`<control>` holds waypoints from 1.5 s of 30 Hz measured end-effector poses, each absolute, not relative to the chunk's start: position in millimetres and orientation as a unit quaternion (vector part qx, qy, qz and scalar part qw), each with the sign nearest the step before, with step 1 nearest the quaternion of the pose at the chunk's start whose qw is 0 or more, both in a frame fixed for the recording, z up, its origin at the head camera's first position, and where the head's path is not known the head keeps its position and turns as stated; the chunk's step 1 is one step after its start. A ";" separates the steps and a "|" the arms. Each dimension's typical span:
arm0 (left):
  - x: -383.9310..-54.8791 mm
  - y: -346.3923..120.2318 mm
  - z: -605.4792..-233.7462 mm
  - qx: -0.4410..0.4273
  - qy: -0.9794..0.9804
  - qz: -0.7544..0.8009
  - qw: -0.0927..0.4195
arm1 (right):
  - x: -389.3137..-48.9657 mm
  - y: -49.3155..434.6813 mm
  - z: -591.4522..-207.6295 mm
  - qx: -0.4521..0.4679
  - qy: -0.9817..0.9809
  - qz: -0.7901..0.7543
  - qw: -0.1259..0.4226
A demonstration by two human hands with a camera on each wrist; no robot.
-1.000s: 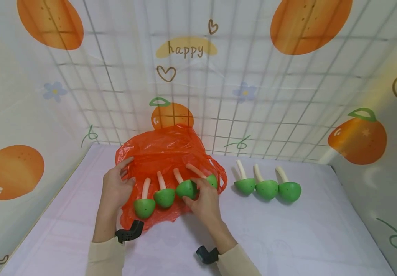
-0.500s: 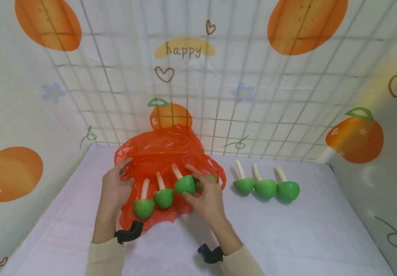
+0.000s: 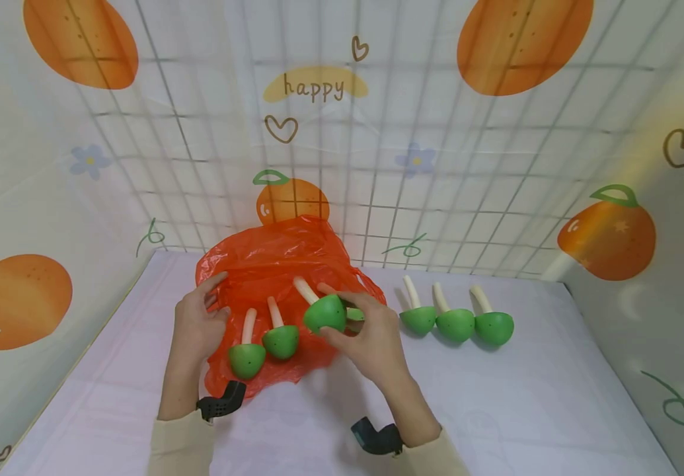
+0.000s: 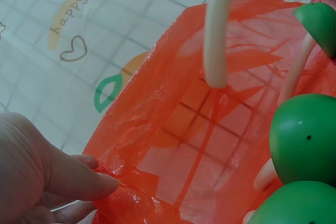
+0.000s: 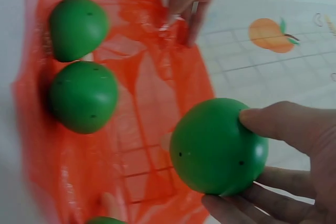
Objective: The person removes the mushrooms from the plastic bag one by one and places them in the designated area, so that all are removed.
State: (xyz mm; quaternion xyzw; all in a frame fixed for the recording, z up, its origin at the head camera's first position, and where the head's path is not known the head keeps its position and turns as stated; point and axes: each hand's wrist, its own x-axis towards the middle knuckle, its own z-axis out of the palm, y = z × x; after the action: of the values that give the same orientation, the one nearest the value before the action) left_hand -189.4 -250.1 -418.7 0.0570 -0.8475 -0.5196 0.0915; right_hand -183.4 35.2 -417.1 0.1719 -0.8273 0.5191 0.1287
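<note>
My right hand grips a toy mushroom by its green dotted cap, thumb on one side and fingers on the other. Its pale stem hangs over the red plastic bag in the left wrist view. At the bag's left edge, my left hand pinches the film between thumb and fingers. Two similar mushrooms, a left one and a middle one, lie on the bag with stems pointing away. Another mushroom is partly hidden behind my right hand.
Right of the bag, three more mushrooms lie in a row: one nearest the bag, a middle one and an outer one. A white grid-backed sheet with printed oranges rises behind the pale table.
My right hand has lifted the mushroom it holds off the bag, moving upward and a little right. The left hand stays at the bag's edge.
</note>
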 end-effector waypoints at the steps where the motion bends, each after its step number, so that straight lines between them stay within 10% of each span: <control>1: -189.5 -250.2 -419.0 0.057 -0.847 -0.520 0.092 | -182.0 37.1 -413.7 0.170 -0.826 0.523 0.126; 24: -190.2 -248.2 -419.5 0.068 -0.849 -0.517 0.087 | -155.1 89.1 -360.3 0.188 -0.815 0.519 0.178; 45: -190.2 -245.7 -417.5 0.065 -0.849 -0.519 0.083 | -174.8 174.3 -366.7 -0.028 -0.813 0.503 0.293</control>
State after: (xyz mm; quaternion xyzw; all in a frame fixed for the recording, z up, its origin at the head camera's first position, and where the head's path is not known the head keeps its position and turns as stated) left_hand -190.2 -245.7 -417.5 0.0651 -0.8485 -0.5185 0.0833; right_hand -174.8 174.3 -366.7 -0.0283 -0.8127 0.5031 0.2925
